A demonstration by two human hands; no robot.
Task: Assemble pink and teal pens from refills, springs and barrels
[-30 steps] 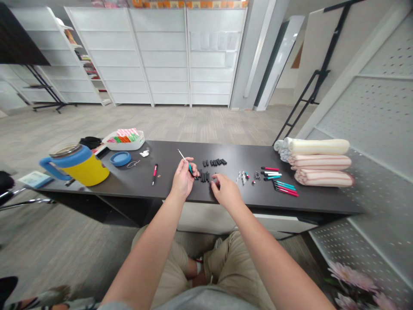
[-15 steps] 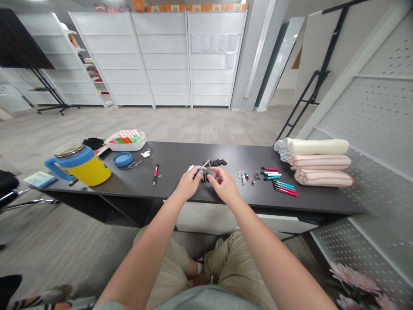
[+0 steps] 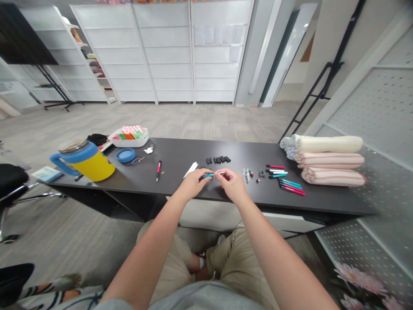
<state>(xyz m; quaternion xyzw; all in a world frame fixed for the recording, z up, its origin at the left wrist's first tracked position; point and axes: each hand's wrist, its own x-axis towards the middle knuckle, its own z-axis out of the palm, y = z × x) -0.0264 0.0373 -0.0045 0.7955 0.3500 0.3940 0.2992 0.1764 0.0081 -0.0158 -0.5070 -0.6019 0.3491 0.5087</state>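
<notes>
My left hand [image 3: 192,183] is closed on a teal pen barrel [image 3: 208,175], which lies nearly level over the desk. From the right, my right hand [image 3: 231,181] pinches a thin white stick-like piece [image 3: 221,172] at the barrel's end; whether it sits inside the barrel I cannot tell. Beyond the hands lies a row of short black pen parts [image 3: 222,159], and more dark pieces are partly hidden behind my left fingers. Thin white sticks [image 3: 191,169] lie beside my left hand. Right of my right hand are small clear and coloured pen parts [image 3: 248,174].
Red, white and teal pens [image 3: 291,187] lie on the right of the dark desk [image 3: 180,150], near rolled towels [image 3: 332,159]. To the left are a red pen [image 3: 158,171], a blue lid [image 3: 125,155], a yellow mug [image 3: 92,163] and a white basket [image 3: 137,141] of colourful packets.
The teal barrel has gone from tilted upward to nearly level. My right hand has come to its end, now pinching a thin white piece. The view has shifted slightly.
</notes>
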